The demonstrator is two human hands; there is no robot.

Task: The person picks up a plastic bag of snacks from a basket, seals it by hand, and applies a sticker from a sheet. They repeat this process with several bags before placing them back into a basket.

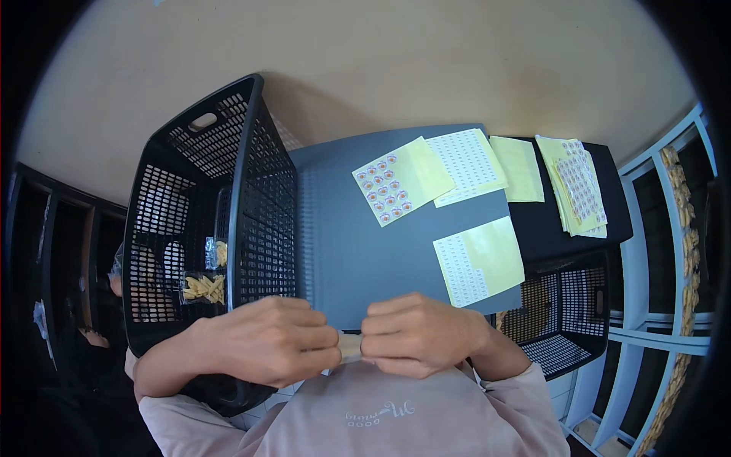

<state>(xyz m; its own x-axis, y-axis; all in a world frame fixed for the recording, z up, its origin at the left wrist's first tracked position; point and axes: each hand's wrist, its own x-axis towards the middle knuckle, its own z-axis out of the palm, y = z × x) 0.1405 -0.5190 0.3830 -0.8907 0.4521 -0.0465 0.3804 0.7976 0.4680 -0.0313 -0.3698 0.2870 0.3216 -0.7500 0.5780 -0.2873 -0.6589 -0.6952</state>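
Close to my chest, my left hand (278, 340) and my right hand (419, 335) are both closed, knuckles up and a short gap apart. Between them shows a small bag (350, 347) with something pale yellow in it, gripped from both sides and mostly hidden by my fingers. On the grey tabletop beyond, a sticker sheet (459, 268) with small printed labels lies nearest my right hand; part of its yellow backing is bare. Farther back are a sheet of round orange-and-white stickers (388, 190) and another label sheet (466, 164).
A tall black crate (263, 190) stands at the left, with clear bags of yellow snack pieces (204, 288) inside. More sticker sheets (579, 183) lie on a black surface at the right. Below it sits a second black crate (567, 320), beside a pale blue rack (647, 244).
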